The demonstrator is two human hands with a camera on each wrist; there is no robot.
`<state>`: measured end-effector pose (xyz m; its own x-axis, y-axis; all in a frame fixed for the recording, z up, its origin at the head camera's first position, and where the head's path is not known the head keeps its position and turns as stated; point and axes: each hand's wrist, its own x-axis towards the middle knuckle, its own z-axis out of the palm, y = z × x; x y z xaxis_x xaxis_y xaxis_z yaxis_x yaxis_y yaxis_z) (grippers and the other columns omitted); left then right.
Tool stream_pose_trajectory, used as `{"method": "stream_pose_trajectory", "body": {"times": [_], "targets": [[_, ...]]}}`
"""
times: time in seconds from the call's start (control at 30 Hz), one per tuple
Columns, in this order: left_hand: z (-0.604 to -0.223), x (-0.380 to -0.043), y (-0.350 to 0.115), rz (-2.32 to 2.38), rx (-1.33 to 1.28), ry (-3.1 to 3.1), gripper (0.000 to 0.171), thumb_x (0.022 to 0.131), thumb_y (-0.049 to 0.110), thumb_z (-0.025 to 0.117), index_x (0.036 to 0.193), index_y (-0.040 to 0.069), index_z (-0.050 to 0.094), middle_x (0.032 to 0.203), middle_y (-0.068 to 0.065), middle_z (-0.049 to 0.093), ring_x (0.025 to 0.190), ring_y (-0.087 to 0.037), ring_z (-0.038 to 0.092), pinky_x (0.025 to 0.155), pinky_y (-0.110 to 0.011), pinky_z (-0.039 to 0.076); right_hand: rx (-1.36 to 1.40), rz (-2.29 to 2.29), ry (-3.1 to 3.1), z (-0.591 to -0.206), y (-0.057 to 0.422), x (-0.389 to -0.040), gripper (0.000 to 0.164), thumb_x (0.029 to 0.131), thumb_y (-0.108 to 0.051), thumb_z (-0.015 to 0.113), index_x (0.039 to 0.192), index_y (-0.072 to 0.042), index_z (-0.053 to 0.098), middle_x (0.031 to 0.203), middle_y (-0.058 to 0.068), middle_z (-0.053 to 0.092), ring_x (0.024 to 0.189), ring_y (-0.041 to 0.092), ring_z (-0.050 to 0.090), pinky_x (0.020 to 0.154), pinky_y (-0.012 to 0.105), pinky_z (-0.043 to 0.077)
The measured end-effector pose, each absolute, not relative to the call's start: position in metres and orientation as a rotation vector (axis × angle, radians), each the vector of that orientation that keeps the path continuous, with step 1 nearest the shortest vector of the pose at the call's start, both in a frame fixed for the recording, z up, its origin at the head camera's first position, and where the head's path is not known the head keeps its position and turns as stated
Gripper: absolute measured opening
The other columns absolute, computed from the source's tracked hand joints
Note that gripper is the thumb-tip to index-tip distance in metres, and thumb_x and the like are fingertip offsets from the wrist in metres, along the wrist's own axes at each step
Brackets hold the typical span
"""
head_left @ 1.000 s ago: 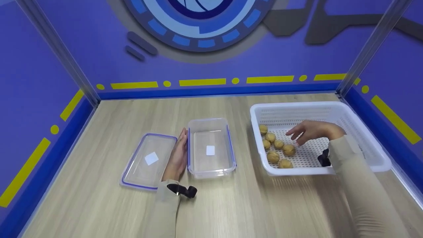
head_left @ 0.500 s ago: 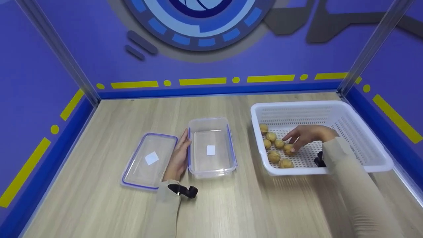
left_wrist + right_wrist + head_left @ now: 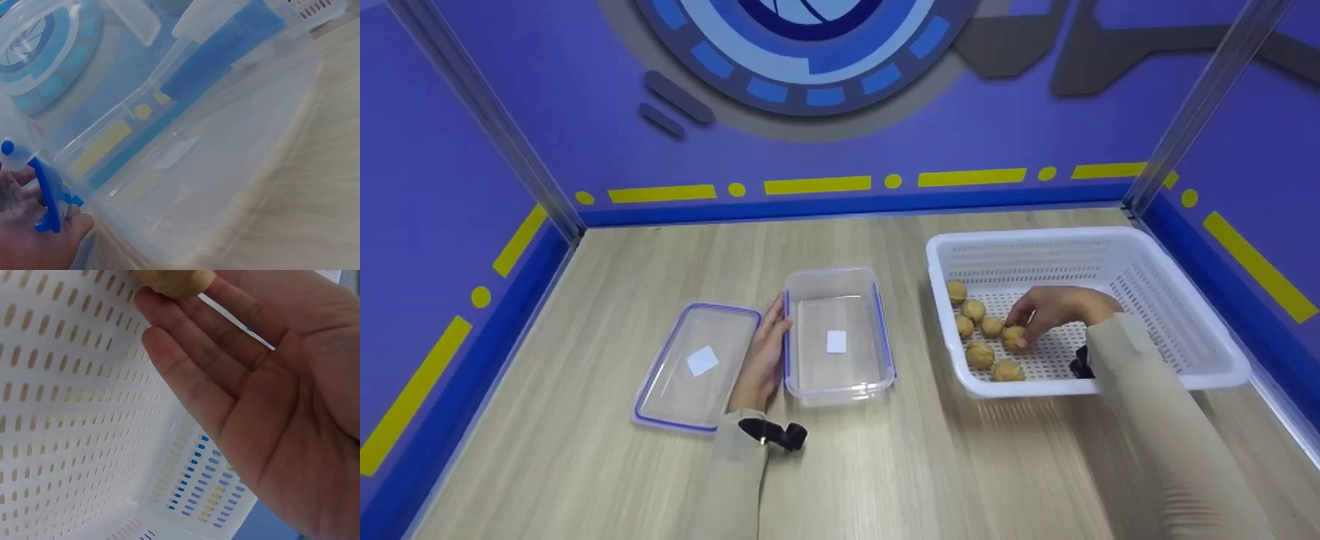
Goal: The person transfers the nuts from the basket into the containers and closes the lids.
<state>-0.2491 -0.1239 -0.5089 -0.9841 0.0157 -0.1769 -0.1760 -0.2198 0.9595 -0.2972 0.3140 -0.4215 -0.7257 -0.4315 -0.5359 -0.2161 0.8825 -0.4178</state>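
Note:
My right hand [image 3: 1055, 309] reaches down into a white perforated basket [image 3: 1207, 330] and pinches a walnut [image 3: 1012, 338] between thumb and fingers. In the right wrist view this walnut [image 3: 177, 281] shows at the fingertips, with the other fingers stretched out below it. Several more walnuts [image 3: 980, 355] lie along the basket's left side. My left hand [image 3: 763, 354] rests against the left wall of a clear plastic food container [image 3: 840, 382], its fingers extended along the side. A blue latch [image 3: 52, 197] of the container hangs in front of the left palm in the left wrist view.
A clear lid [image 3: 690, 397] with a blue-purple seal lies on the wooden table [image 3: 585, 465], left of the left hand. The container has no lid on and a white label on its bottom. Purple-blue panels [image 3: 810, 157] enclose the table at the back and sides.
My right hand has lowered into the basket and moved slightly left onto a walnut, its thumb and fingers closing round it. The left hand and the container have stayed in place.

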Motion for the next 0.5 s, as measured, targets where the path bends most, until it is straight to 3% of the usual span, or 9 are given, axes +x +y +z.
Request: {"method": "stream_pose_trajectory", "body": {"times": [0.27, 0.5], "targets": [[-0.5095, -0.2501, -0.1266, 2.343, -0.151, 1.936, 0.057, 0.099, 0.011, 0.044, 0.153, 0.014, 0.026, 0.162, -0.006, 0.015, 0.15, -0.025, 0.01, 0.123, -0.038, 0.011, -0.45, -0.426, 2.394, -0.4205, 0.3134, -0.2955, 0.038, 0.074, -0.02, 0.079, 0.109, -0.009, 0.071, 0.103, 0.003, 0.069, 0.097, 0.018, 0.058, 0.092, 0.045, 0.046], [-0.5079, -0.2511, -0.1285, 2.28, -0.214, 1.971, 0.056, 0.099, 0.017, 0.045, 0.152, 0.021, 0.028, 0.162, -0.001, 0.016, 0.15, -0.023, 0.011, 0.123, -0.041, 0.012, -0.432, -0.428, 2.39, -0.4201, 0.3148, -0.2952, 0.039, 0.073, -0.023, 0.081, 0.109, -0.01, 0.071, 0.105, 0.004, 0.069, 0.099, 0.02, 0.059, 0.094, 0.049, 0.045]]}}
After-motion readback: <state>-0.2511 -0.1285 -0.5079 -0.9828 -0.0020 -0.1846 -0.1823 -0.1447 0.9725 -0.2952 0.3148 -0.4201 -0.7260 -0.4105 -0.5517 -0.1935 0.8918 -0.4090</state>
